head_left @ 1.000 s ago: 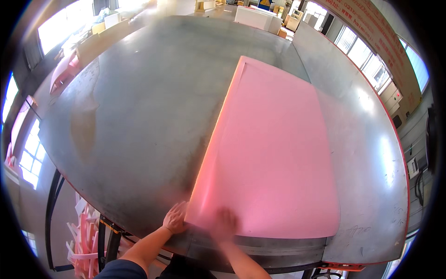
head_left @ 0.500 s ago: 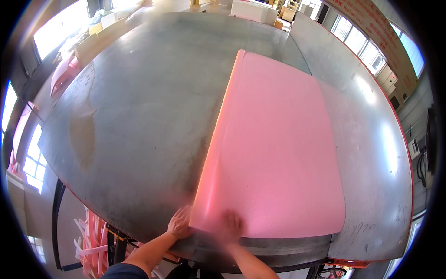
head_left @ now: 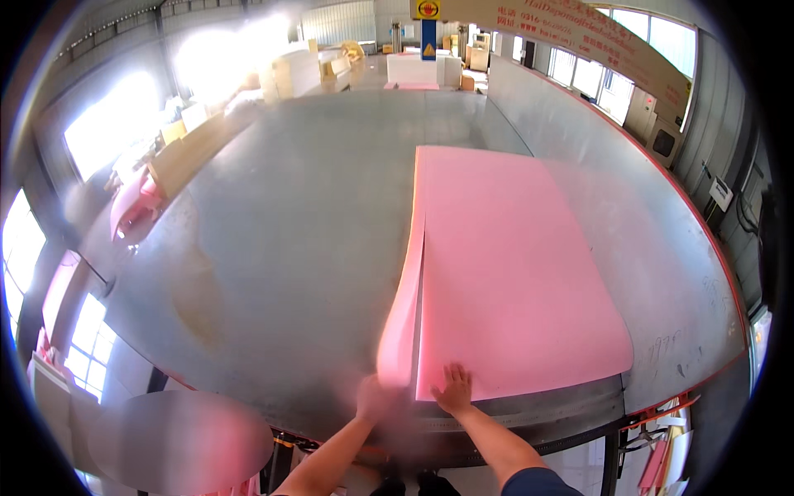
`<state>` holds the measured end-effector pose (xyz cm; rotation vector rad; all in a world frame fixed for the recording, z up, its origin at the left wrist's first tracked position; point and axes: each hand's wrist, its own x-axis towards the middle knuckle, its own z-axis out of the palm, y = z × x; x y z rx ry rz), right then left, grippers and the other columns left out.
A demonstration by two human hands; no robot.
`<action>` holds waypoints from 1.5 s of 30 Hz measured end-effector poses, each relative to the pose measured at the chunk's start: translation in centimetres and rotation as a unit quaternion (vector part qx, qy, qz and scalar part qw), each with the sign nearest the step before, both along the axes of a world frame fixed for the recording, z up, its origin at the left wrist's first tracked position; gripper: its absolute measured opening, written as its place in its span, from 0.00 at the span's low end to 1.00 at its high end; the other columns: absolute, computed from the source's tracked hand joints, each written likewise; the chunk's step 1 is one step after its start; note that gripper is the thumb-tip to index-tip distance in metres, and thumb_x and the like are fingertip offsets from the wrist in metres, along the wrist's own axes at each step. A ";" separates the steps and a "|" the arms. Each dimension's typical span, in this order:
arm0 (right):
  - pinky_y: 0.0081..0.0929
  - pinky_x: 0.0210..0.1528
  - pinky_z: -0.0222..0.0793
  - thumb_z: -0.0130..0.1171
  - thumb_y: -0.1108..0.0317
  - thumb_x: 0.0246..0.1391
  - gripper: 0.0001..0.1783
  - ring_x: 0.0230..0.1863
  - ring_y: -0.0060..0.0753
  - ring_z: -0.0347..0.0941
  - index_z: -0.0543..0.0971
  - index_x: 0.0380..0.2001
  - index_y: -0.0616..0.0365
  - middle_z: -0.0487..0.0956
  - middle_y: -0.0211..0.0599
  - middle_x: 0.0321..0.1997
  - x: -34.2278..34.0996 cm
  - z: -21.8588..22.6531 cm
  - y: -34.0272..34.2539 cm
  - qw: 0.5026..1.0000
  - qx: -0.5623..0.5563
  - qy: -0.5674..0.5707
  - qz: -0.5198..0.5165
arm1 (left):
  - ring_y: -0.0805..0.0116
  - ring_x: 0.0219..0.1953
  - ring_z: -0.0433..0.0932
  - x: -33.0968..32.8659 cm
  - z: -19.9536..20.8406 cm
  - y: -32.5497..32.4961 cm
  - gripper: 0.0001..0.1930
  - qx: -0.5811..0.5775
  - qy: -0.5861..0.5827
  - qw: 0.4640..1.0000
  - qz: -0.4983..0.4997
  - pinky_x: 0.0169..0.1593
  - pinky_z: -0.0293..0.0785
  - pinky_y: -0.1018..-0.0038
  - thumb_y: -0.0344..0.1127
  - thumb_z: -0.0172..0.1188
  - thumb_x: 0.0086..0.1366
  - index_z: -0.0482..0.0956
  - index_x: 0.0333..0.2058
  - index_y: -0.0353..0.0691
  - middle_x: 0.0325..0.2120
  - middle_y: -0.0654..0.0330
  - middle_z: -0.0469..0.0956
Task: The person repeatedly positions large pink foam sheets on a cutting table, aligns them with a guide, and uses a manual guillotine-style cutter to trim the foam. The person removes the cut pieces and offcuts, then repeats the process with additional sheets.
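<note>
A large pink foam sheet [head_left: 521, 273] lies on a grey metal table. Along its left side runs a narrow pink foam strip [head_left: 401, 331], its near end bent away to the left, leaving a dark gap that tapers toward the far end. At the strip's near end is my left hand [head_left: 372, 400], blurred, with its fingers apparently closed on the foam. My right hand [head_left: 455, 390] rests flat on the near left corner of the sheet, fingers spread.
The grey metal table [head_left: 306, 215] has an upright metal side panel [head_left: 645, 207] edged in red on the right. A beam [head_left: 571, 37] spans the far right. Pink and white offcuts [head_left: 662, 459] lie below at lower right.
The strip's near end has come apart from the sheet and swung left, opening a gap. My right hand now lies still on the sheet's corner. The view has tilted up, showing more background.
</note>
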<state>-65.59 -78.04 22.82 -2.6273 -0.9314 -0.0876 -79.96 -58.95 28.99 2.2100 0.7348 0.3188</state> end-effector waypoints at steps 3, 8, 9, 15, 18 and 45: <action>0.49 0.66 0.62 0.65 0.53 0.52 0.36 0.65 0.52 0.67 0.71 0.61 0.60 0.72 0.48 0.64 -3.5 12.2 3.5 0.919 0.272 -0.022 0.285 | 0.63 0.47 0.82 -5.2 3.8 -0.6 0.15 -0.340 -0.204 0.914 0.089 0.53 0.79 0.67 0.39 0.66 0.65 0.82 0.42 0.33 0.44 0.55 0.82; 0.47 0.54 0.70 0.62 0.57 0.53 0.15 0.48 0.54 0.76 0.78 0.35 0.58 0.81 0.47 0.38 -9.8 23.6 2.8 0.835 0.183 0.045 0.517 | 0.59 0.43 0.83 -15.1 8.3 -8.0 0.18 -0.533 -0.300 0.782 0.126 0.50 0.80 0.65 0.42 0.58 0.72 0.79 0.45 0.27 0.40 0.52 0.83; 0.48 0.50 0.71 0.62 0.58 0.53 0.13 0.44 0.54 0.77 0.77 0.31 0.57 0.81 0.46 0.35 -10.9 23.7 1.9 0.827 0.155 0.055 0.537 | 0.58 0.44 0.83 -17.3 6.7 -9.0 0.19 -0.534 -0.281 0.782 0.155 0.51 0.80 0.65 0.43 0.57 0.72 0.79 0.44 0.27 0.40 0.51 0.83; 0.47 0.31 0.73 0.61 0.56 0.52 0.13 0.28 0.52 0.78 0.76 0.24 0.55 0.79 0.43 0.24 -14.8 21.4 -5.4 0.812 0.071 0.121 0.566 | 0.50 0.58 0.72 -23.3 9.9 -16.5 0.57 0.129 -0.075 0.961 0.233 0.64 0.67 0.56 0.48 0.81 0.45 0.53 0.66 0.32 0.57 0.46 0.69; 0.46 0.30 0.73 0.61 0.56 0.51 0.14 0.27 0.51 0.78 0.75 0.22 0.54 0.78 0.42 0.22 -14.1 23.2 -7.3 0.781 0.129 0.094 0.604 | 0.49 0.53 0.75 -20.4 19.4 -17.7 0.32 0.175 -0.027 0.984 -0.011 0.60 0.69 0.60 0.42 0.76 0.48 0.76 0.51 0.37 0.46 0.50 0.77; 0.40 0.69 0.54 0.54 0.48 0.66 0.27 0.69 0.43 0.58 0.76 0.50 0.64 0.68 0.47 0.65 -60.4 38.7 -4.6 0.377 0.164 0.582 0.702 | 0.65 0.44 0.76 -56.0 29.6 -31.0 0.26 0.263 -0.531 0.628 0.505 0.52 0.71 0.68 0.55 0.45 0.72 0.69 0.51 0.35 0.43 0.55 0.75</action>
